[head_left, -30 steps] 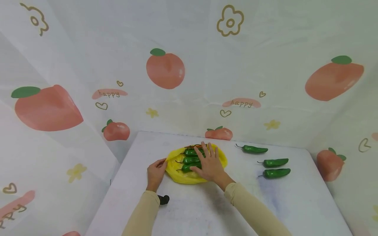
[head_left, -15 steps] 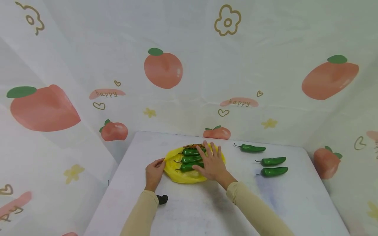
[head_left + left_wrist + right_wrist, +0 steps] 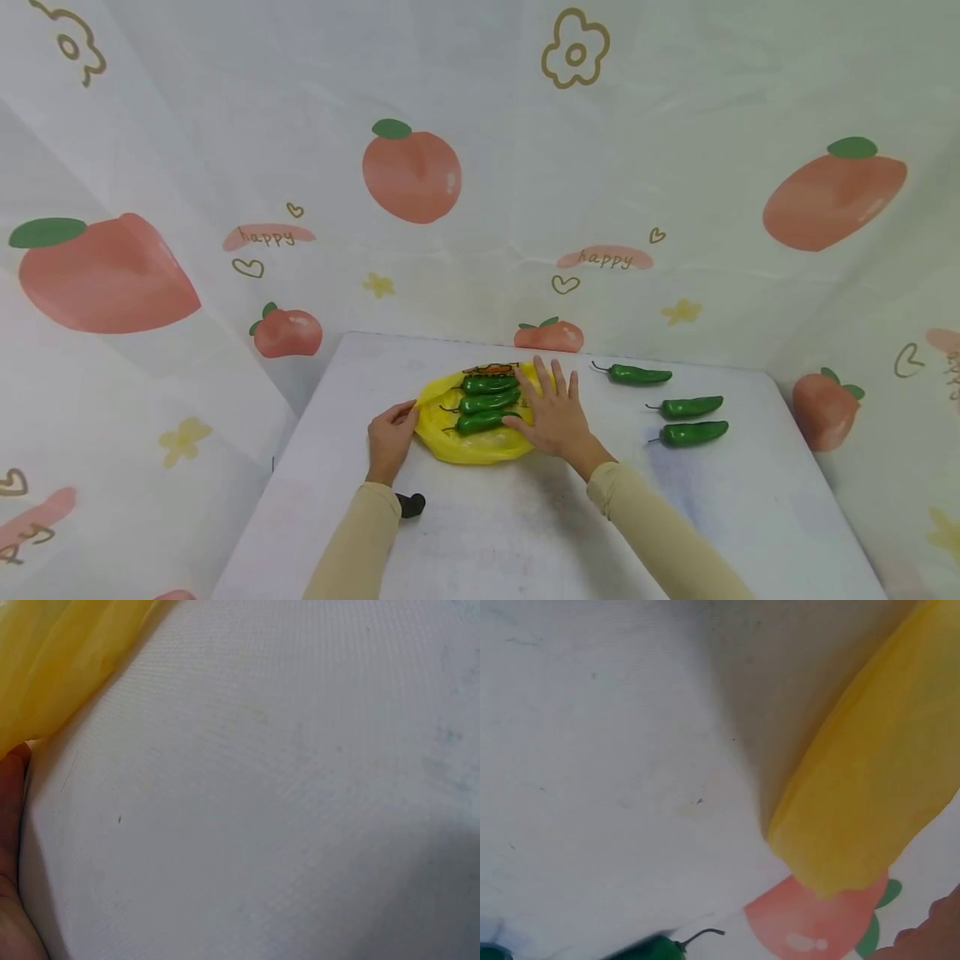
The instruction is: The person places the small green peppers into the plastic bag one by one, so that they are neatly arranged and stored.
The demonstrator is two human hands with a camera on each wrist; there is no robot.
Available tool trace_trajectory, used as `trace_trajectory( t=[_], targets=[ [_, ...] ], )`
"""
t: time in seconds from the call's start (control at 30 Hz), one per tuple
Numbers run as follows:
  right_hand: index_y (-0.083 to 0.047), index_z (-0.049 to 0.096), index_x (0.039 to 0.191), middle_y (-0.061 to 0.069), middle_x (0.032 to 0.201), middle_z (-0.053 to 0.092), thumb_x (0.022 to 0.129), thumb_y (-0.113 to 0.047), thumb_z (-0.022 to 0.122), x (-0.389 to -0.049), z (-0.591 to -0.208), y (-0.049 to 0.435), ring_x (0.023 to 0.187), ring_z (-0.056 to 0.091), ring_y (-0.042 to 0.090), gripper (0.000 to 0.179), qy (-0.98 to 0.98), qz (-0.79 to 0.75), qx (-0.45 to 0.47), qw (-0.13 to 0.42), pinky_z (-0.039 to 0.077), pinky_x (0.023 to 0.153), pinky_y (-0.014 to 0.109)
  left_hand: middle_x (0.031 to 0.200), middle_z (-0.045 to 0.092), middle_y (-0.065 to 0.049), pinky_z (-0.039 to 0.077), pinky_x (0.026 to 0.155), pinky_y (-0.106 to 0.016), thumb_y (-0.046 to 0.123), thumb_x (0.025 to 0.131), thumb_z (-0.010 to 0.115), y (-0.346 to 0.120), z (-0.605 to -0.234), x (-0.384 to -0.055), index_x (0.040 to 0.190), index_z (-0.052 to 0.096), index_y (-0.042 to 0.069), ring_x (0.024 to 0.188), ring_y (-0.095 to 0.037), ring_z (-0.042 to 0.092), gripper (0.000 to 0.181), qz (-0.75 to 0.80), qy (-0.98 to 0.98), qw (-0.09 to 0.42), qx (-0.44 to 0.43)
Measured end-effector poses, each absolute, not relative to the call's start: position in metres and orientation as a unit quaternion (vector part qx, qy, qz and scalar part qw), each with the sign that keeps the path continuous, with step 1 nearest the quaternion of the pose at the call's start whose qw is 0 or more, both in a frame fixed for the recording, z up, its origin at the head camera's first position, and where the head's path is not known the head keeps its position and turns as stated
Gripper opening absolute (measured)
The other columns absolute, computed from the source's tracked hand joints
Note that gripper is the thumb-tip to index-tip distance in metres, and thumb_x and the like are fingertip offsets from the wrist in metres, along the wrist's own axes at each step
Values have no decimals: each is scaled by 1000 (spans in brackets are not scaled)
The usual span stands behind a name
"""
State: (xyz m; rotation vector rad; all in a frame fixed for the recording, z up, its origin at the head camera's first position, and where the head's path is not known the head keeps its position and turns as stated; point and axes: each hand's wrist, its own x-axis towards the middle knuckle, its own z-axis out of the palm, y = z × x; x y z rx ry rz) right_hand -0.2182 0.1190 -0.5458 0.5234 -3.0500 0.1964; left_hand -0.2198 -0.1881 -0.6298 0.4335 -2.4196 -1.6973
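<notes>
A yellow plastic bag (image 3: 468, 451) lies spread on the table in the head view, with three green chili peppers (image 3: 489, 403) side by side on it. My left hand (image 3: 390, 440) pinches the bag's left edge; the left wrist view shows its fingers (image 3: 10, 799) under a fold of yellow plastic (image 3: 67, 660). Over the bag's right side, my right hand (image 3: 558, 417) has its fingers straight and spread, its thumb close to the tip of the nearest pepper. It covers part of the bag's right edge. In the right wrist view, yellow plastic (image 3: 870, 787) stands beside the hand (image 3: 930, 934).
Three more green chili peppers lie to the right: one at the back (image 3: 637, 375), two nearer, one (image 3: 688, 407) above the other (image 3: 693, 434). A small black object (image 3: 412, 504) shows beside my left sleeve (image 3: 358, 533). A fruit-printed white sheet (image 3: 487, 250) hangs behind the table.
My right hand has slid to the right, away from the peppers, uncovering their right ends. My left hand keeps its pinch on the bag's edge. The head view has shifted slightly.
</notes>
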Motion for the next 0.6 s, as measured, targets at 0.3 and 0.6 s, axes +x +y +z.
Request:
trace_trajectory(
  t=[0.3,0.6],
  targets=[
    [-24,21,164,16,173,5,94,-73,46,-217,-552,130,159,6,45,90,-986,72,148,11,4,122,75,115,77,-10,61,85,-23,30,96,70,-190,-633,-220,120,76,13,104,-22,74,30,-566,-807,75,150],
    [-26,15,165,16,173,0,95,-73,43,-214,-555,145,159,1,45,90,-989,65,130,-8,1,123,74,116,77,-9,61,87,-24,31,96,69,-189,-632,-220,120,76,14,105,-21,74,30,-565,-808,73,150]
  ],
)
